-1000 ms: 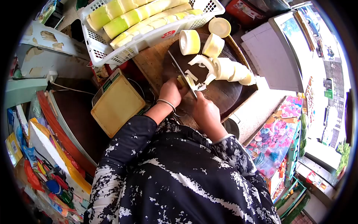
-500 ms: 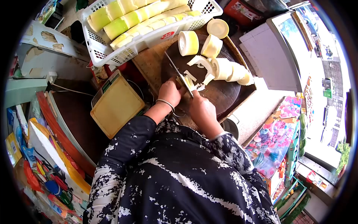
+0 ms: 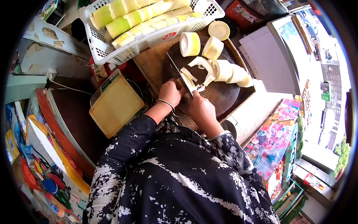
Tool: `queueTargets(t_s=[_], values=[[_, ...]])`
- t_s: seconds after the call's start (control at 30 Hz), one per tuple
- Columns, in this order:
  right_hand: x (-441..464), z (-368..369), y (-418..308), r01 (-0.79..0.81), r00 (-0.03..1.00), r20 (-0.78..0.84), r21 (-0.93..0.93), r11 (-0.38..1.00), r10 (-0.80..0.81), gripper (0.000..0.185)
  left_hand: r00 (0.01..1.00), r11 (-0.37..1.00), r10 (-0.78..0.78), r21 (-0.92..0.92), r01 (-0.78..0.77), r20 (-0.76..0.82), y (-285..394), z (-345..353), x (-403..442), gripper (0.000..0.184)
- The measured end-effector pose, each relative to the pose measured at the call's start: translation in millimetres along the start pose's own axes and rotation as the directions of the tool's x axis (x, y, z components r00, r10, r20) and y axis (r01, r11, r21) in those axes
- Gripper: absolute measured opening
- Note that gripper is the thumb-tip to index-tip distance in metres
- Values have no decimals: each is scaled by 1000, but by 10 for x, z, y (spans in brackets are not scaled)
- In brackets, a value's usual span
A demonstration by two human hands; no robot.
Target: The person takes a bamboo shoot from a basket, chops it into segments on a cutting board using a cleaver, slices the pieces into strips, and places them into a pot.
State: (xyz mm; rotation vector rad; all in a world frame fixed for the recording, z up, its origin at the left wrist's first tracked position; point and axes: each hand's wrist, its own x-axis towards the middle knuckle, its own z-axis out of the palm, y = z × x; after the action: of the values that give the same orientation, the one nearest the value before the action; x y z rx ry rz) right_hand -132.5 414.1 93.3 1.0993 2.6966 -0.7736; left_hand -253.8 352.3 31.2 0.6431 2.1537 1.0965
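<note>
A knife point(image 3: 177, 68) points away from me over a round, dark chopping board point(image 3: 227, 95). My right hand point(image 3: 202, 111) is closed round its handle. On the left side of the blade, my left hand point(image 3: 170, 92) has its fingers curled against a pale piece of bamboo shoot point(image 3: 180, 81), mostly hidden by fingers and blade. A cut slice point(image 3: 189, 74) lies just right of the blade. Beyond it are a curved, hollow bamboo shoot piece point(image 3: 203, 64), a row of thick rounds point(image 3: 222, 70), and standing chunks point(image 3: 190, 44) with yellow-green rind.
A white plastic basket point(image 3: 149, 44) of long peeled bamboo shoots stands at the back left. Left of the board sits a scale point(image 3: 116, 106) with a yellowed tray. To the right are a white box point(image 3: 270, 56) and a flower-patterned cover point(image 3: 272, 142).
A pale slice has come away on the blade's right side, where smaller scraps lay before. Both hands and the knife stay in nearly the same place.
</note>
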Motion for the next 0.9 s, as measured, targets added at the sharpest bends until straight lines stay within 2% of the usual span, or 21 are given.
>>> queueTargets(t_s=[0.1, 0.17, 0.23, 0.3, 0.33, 0.4, 0.47, 0.57, 0.6, 0.73, 0.77, 0.83, 0.9], values=[[32, 72, 26, -43, 999, 22, -54, 998, 44, 22, 999, 997, 42, 59, -42, 10, 22, -19, -2, 23], [-61, -1, 19, 28, 996, -83, -19, 999, -30, 12, 999, 998, 52, 33, -52, 5, 37, -33, 14, 23], [-181, -133, -44, 41, 997, -60, -18, 999, -42, 12, 986, 991, -130, -10, 132, 103, 93, -70, -4, 22], [-260, -228, -77, 5, 1000, -8, -36, 999, -5, 12, 995, 997, -78, -22, 79, 70, -22, 18, 16, 23], [-263, -259, -91, -45, 998, 35, -16, 999, 46, 22, 997, 998, -69, -9, 69, 46, -37, 30, 22, 24], [-249, -249, -90, -13, 1000, 27, -30, 999, 14, 17, 998, 998, -68, 3, 67, 18, -58, 23, 16, 24], [-233, -214, -94, 15, 1000, 22, -44, 999, -14, 13, 998, 998, 61, -33, -61, 2, -45, 17, -17, 25], [-92, -62, -41, -2, 1000, 31, -60, 998, 4, 15, 998, 998, 58, -19, -58, 10, -17, -11, -9, 24], [-37, 11, -8, 10, 1000, -5, -57, 998, -10, 15, 999, 1000, 11, -10, -11, 32, -8, -19, 0, 22], [-49, 29, 52, 44, 995, -84, -50, 998, -48, 14, 999, 1000, -2, -18, 2, 44, 33, -51, -6, 21], [-101, -15, 18, 44, 995, -83, -48, 998, -47, 14, 998, 999, -31, -41, 33, 58, 47, -65, -23, 21], [-227, -192, -112, 10, 1000, 22, -36, 999, -10, 14, 992, 992, -87, -87, 95, 89, 96, -87, -50, 21], [-251, -207, -110, 3, 1000, 24, -56, 998, -2, 15, 988, 994, -84, -56, 92, 133, 74, -81, -43, 22]])
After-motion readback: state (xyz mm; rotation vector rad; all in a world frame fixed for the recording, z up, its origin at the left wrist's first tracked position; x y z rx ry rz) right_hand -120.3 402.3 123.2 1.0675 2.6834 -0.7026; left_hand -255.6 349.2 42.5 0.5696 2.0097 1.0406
